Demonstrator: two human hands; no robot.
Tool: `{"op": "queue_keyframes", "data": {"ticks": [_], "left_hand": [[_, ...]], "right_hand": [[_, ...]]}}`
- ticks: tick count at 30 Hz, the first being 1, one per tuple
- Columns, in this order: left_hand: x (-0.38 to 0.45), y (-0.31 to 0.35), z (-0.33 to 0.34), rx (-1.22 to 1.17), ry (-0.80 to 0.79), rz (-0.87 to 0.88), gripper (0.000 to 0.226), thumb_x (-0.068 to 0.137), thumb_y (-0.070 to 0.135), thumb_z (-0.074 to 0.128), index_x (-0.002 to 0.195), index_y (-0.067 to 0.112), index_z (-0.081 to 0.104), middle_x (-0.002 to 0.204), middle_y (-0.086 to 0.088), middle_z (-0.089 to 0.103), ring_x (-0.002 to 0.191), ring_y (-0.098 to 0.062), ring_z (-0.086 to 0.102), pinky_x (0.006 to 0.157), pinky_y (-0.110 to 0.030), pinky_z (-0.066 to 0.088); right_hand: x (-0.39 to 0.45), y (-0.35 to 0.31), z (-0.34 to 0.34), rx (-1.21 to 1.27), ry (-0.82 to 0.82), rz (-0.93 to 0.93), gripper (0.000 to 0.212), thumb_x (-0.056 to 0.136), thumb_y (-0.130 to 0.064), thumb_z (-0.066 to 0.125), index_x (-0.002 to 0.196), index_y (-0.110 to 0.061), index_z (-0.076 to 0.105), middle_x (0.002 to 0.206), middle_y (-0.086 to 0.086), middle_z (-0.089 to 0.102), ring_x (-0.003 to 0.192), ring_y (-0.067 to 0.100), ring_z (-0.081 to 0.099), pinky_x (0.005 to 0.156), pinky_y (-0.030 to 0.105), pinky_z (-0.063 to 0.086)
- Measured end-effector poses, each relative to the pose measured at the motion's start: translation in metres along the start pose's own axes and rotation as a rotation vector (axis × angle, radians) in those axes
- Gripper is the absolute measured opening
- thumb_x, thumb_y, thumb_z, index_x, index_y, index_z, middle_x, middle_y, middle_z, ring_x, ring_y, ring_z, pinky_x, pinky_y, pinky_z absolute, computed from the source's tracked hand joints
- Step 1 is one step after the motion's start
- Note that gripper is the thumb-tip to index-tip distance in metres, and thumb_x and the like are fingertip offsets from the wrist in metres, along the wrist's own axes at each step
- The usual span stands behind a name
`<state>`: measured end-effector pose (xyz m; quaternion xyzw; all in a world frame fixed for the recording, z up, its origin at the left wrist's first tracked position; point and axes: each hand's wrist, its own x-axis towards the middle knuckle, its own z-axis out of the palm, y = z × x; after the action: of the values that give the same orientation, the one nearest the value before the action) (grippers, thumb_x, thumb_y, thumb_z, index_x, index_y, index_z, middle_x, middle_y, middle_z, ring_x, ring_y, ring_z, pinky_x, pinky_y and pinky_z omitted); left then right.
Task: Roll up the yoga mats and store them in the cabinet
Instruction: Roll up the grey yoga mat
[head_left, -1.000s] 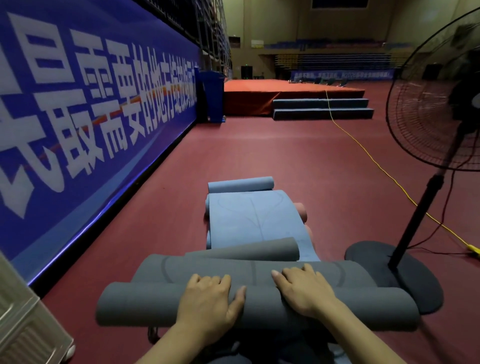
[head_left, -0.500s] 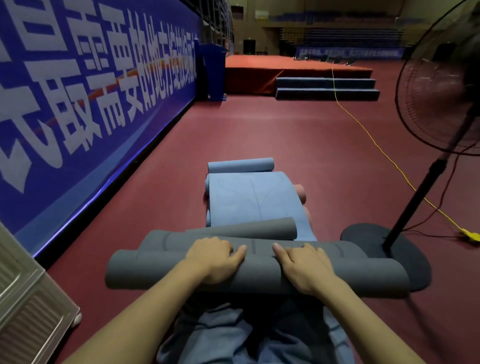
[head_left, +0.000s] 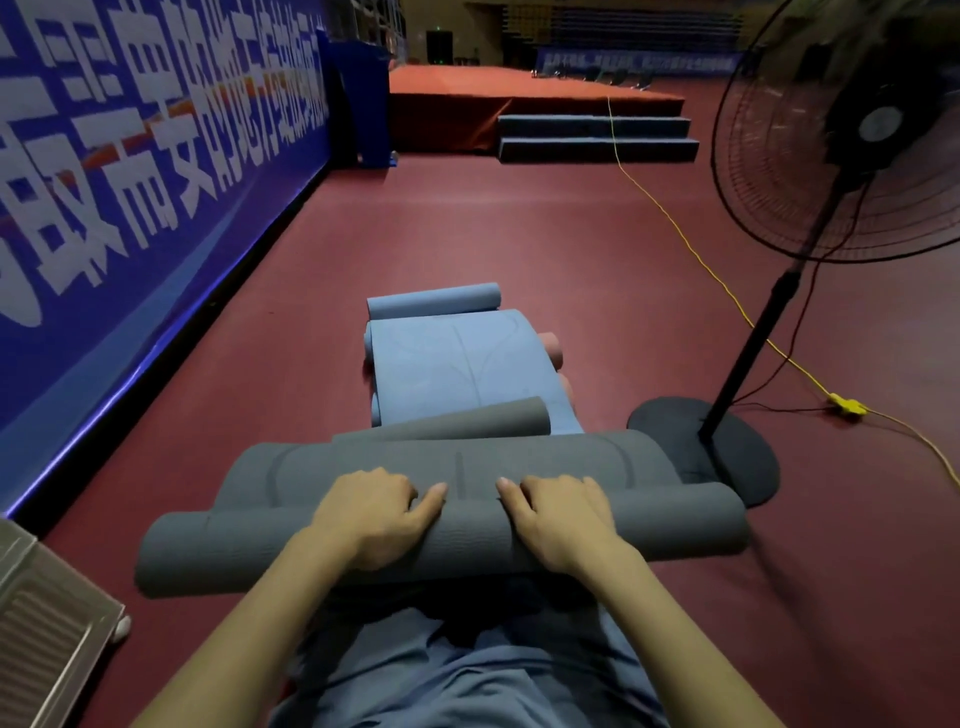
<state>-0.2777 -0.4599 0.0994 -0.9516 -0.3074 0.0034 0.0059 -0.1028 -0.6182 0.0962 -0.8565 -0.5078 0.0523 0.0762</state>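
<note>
Grey yoga mat (head_left: 675, 525), matte foam, part-rolled into a cylinder on the red floor (head_left: 519, 234); pressed flat under left hand (head_left: 374, 514) and right hand (head_left: 558, 514), fingers curled over. Blue mat (head_left: 457, 364) laid beyond it, ends curled; a pinkish roll (head_left: 549, 345) possibly beneath.

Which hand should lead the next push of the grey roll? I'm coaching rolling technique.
Neither clearly: the left hand and right hand both press on the grey roll, evenly either side of its middle. Push with both.

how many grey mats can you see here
2. One grey mat under both hands, partly rolled; a smaller grey roll just beyond it, against the blue mat. More may be hidden.
</note>
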Motion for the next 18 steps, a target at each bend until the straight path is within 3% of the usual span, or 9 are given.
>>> {"op": "queue_keyframes", "data": {"ticks": [4, 8, 12, 18], "left_hand": [[-0.021, 0.008, -0.002, -0.027, -0.035, -0.003, 0.077, 0.100, 0.068, 0.019, 0.070, 0.010, 0.060, 0.063, -0.003, 0.054, 0.064, -0.027, 0.051, 0.062, -0.039, 0.035], [-0.034, 0.015, 0.000, 0.005, 0.044, -0.022, 0.073, 0.100, 0.067, 0.021, 0.070, 0.012, 0.059, 0.063, -0.005, 0.056, 0.062, -0.027, 0.051, 0.059, -0.038, 0.037], [-0.034, 0.016, 0.004, 0.028, 0.070, -0.048, 0.068, 0.100, 0.069, 0.021, 0.080, 0.018, 0.061, 0.081, -0.006, 0.069, 0.082, -0.029, 0.066, 0.065, -0.038, 0.041], [-0.019, 0.004, 0.009, -0.045, 0.059, -0.048, 0.067, 0.098, 0.070, 0.023, 0.080, 0.017, 0.060, 0.085, -0.006, 0.071, 0.087, -0.030, 0.066, 0.068, -0.039, 0.042]], "right_hand": [[-0.022, 0.001, 0.000, 0.016, -0.037, -0.010, 0.062, 0.105, -0.060, 0.015, 0.097, -0.023, 0.065, 0.105, 0.007, 0.072, 0.105, 0.032, 0.061, 0.091, 0.044, 0.035], [-0.038, 0.005, 0.014, 0.001, 0.091, -0.023, 0.066, 0.095, -0.066, 0.003, 0.092, -0.028, 0.057, 0.094, -0.002, 0.069, 0.095, 0.026, 0.059, 0.084, 0.042, 0.037], [-0.038, 0.010, 0.035, 0.060, 0.302, -0.005, 0.045, 0.100, -0.060, 0.029, 0.088, -0.024, 0.053, 0.086, -0.003, 0.057, 0.087, 0.024, 0.052, 0.077, 0.041, 0.038], [-0.034, 0.005, 0.036, 0.124, 0.414, 0.037, 0.037, 0.099, -0.058, 0.039, 0.084, -0.025, 0.049, 0.085, -0.006, 0.055, 0.086, 0.023, 0.046, 0.075, 0.040, 0.034]]}}
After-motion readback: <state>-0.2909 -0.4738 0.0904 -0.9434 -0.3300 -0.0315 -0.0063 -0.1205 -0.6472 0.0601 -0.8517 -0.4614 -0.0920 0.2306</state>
